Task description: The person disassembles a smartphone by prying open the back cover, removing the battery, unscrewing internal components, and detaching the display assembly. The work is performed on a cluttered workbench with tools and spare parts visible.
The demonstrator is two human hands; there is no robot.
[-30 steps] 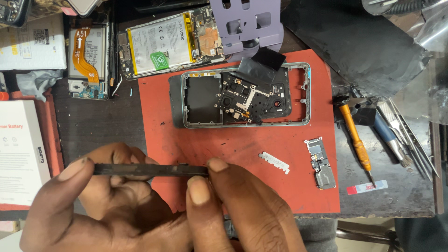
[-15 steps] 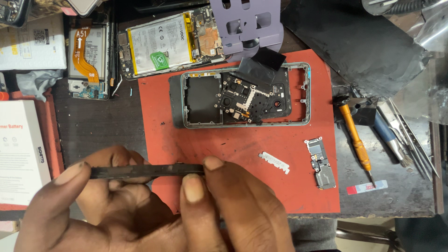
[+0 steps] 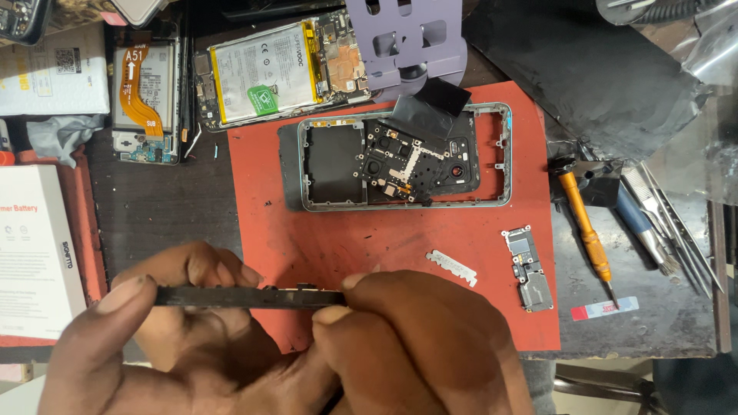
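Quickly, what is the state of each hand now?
Left hand: closed on the left end of the thin dark phone part, seen edge-on.
Right hand: closed on its right end.

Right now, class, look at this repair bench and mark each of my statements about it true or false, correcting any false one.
1. Both hands, the left hand and the right hand, hold a thin dark phone part edge-on. True.
2. The opened phone frame lies on a blue mat. False: it lies on the red mat.
3. An orange-handled screwdriver lies right of the mat. True.
4. The white box sits at the far right. False: it sits at the left edge.
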